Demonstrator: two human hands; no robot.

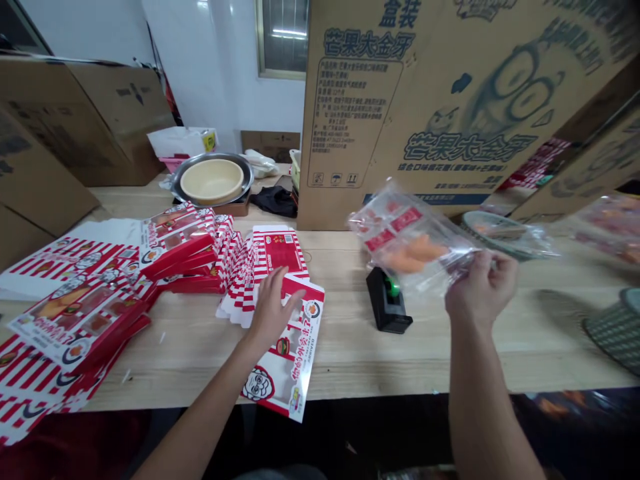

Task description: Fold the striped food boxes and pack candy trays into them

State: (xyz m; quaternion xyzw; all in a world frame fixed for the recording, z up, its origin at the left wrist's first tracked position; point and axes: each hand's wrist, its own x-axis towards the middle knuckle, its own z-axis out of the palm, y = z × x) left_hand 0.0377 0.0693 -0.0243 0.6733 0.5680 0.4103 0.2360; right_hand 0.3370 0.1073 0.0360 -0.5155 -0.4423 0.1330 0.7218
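Note:
My right hand is closed on the corner of a clear plastic bag. Orange pieces and small red-labelled packets show inside the bag, which is raised over the table. My left hand reaches across a flat red-and-white printed box with window cut-outs. Its fingers are spread and the thumb points right; whether they press on the box I cannot tell. The lower end of this box juts past the table's front edge. A fanned stack of flat striped boxes lies just left of and behind that hand.
A black tape dispenser stands below the bag. Filled red boxes are piled at left. Behind are a metal basin with a cream bowl and a large carton. Baskets and another bag are at right.

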